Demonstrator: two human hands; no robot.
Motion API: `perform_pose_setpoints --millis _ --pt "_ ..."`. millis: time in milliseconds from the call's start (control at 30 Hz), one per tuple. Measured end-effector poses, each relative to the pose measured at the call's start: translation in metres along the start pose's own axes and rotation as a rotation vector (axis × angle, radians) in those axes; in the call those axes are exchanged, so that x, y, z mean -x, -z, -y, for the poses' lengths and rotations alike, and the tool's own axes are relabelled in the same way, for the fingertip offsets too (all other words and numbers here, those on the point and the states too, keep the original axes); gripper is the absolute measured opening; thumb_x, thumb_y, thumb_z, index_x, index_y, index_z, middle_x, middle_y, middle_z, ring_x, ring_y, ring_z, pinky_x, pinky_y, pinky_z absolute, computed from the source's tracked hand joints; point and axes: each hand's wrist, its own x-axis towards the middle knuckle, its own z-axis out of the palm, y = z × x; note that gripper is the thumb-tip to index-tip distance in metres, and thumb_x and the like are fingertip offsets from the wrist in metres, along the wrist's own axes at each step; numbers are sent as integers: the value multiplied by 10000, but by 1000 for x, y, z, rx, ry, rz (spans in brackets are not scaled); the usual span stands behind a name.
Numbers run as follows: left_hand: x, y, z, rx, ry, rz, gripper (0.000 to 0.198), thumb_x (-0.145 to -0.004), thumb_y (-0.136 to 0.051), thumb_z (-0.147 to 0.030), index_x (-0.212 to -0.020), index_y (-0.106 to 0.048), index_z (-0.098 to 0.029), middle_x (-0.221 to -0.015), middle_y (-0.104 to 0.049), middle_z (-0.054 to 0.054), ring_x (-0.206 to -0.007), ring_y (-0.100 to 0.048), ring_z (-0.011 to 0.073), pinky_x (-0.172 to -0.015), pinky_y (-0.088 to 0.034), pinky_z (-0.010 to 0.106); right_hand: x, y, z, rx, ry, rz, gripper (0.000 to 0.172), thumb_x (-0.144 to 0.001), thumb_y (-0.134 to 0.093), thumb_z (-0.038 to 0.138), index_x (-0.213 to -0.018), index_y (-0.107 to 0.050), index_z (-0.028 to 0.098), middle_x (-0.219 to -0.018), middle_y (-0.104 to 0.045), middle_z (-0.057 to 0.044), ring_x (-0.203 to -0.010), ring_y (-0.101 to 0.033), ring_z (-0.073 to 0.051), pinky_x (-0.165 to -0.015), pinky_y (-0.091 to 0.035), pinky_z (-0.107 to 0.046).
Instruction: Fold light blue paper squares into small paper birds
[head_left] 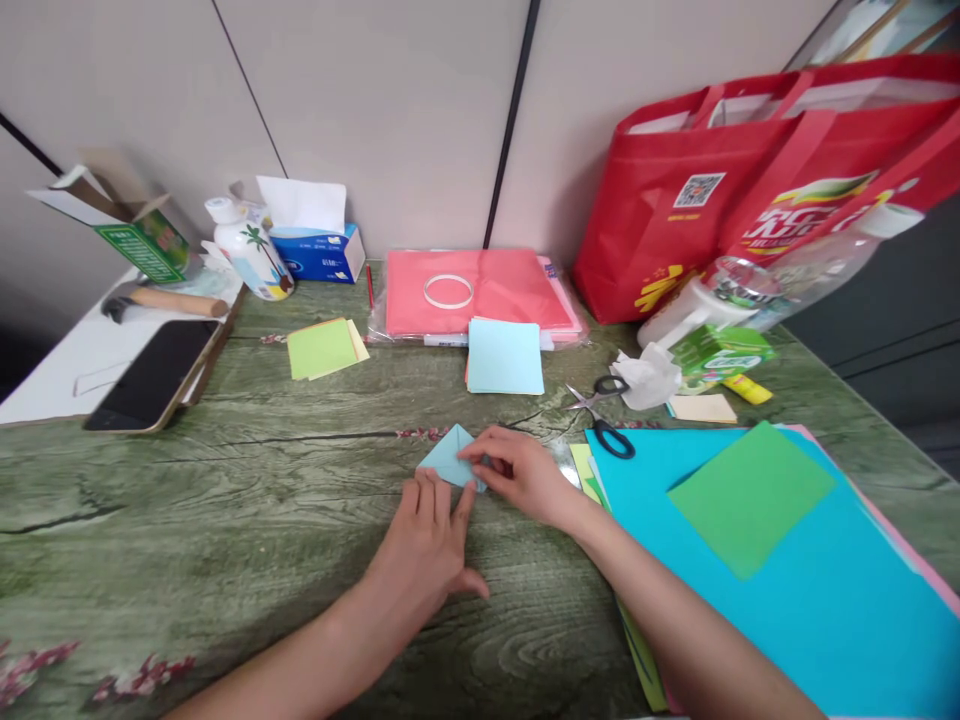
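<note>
A small folded light-blue paper point(448, 456) lies on the green wood-grain table point(247, 500) in front of me. My left hand point(429, 545) rests flat with its fingers stretched out, the fingertips touching the paper's near edge. My right hand point(517, 472) comes in from the right, its fingers pinched on the paper's right corner. A stack of light-blue square sheets point(505, 357) sits just beyond the folded piece.
Black-handled scissors point(604, 412), large cyan paper point(757, 590) with a green sheet point(750, 494) on it at right. Pink paper pack point(480, 290) with a tape ring, yellow-green sheets point(324, 349), tissue box point(319, 250), bottle point(250, 250), phone point(154, 375), red bag point(750, 180).
</note>
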Motion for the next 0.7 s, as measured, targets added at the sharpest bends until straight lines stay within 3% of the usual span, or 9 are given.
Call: perform_pose_setpoints --millis 400,600,700 --pt "-3 -1 2 65 -31 104 978 -616 -486 -795 -1366 -443 -169 -1128 -612 285 -1056 -561 435 -861 -398 533 0 7 0 -78 -15 68 365 -731 -585 -3 -1022 -665 202 -896 -612 -15 -575 -484 -71 -553 -382 -205" --pt "2 -11 1 81 -25 7 964 -604 -478 -803 -1329 -496 -169 -1129 -613 271 -1050 -569 435 -867 -408 551 0 4 -1 -129 -5 35 313 -736 -596 28 -987 -679 197 -864 -611 -12 -548 -463 -64 -527 -381 -200" --pt "5 -20 2 132 2 -99 934 -590 -481 -808 -1287 -543 -190 -1154 -599 262 -1081 -546 446 -888 -395 573 0 2 -2 -200 -30 -83 188 -775 -611 122 -932 -691 187 -785 -606 -12 -554 -488 -81 -503 -392 -202"
